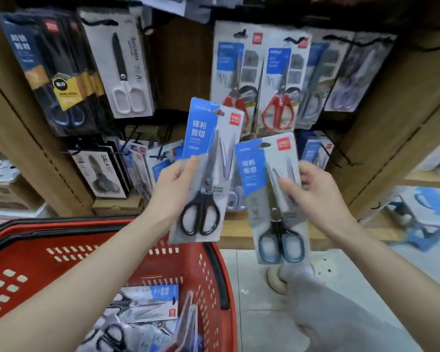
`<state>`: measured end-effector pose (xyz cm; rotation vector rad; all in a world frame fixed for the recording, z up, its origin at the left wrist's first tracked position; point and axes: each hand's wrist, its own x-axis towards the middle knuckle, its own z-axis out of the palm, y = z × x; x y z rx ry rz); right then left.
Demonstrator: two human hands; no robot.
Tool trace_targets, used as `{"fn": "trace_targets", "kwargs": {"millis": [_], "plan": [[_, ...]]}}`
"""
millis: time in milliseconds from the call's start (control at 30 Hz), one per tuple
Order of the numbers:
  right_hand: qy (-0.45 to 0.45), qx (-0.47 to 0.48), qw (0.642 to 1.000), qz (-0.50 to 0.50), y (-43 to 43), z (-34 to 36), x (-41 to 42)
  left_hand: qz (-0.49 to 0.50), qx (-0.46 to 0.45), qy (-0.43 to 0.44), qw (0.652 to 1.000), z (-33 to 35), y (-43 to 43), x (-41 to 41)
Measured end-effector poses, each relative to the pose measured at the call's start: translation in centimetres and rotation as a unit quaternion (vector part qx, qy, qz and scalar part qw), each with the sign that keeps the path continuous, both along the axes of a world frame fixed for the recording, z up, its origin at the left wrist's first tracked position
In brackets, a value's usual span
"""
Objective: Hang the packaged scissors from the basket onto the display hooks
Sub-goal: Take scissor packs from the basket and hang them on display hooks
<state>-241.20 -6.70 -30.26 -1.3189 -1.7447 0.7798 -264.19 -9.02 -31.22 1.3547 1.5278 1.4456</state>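
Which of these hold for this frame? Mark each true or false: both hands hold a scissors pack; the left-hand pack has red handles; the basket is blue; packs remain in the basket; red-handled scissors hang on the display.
1. Each hand holds a pack. True: the left hand grips the black-handled scissors pack, the right hand the blue-grey-handled scissors pack.
2. The left-hand pack has red handles. False: black.
3. The basket is blue. False: the red plastic basket is red.
4. Packs remain in it. True: several packaged scissors lie inside.
5. Red-handled scissors packs hang on the display. True.
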Motion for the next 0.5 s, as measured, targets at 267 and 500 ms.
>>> {"fn": "trace_targets", "kwargs": {"millis": [267,500], "plan": [[0.073,-0.098,0.976,-0.178,7.1,-7.0,9.9,-0.06,-0.035,0.015,0.997,-3.5,5.5,6.2],[0.06,-0.172,0.941,-0.284,11.9,-13.2,14.4,-0.113,-0.073,0.022,0.991,-6.7,8.9,9.7]]}}
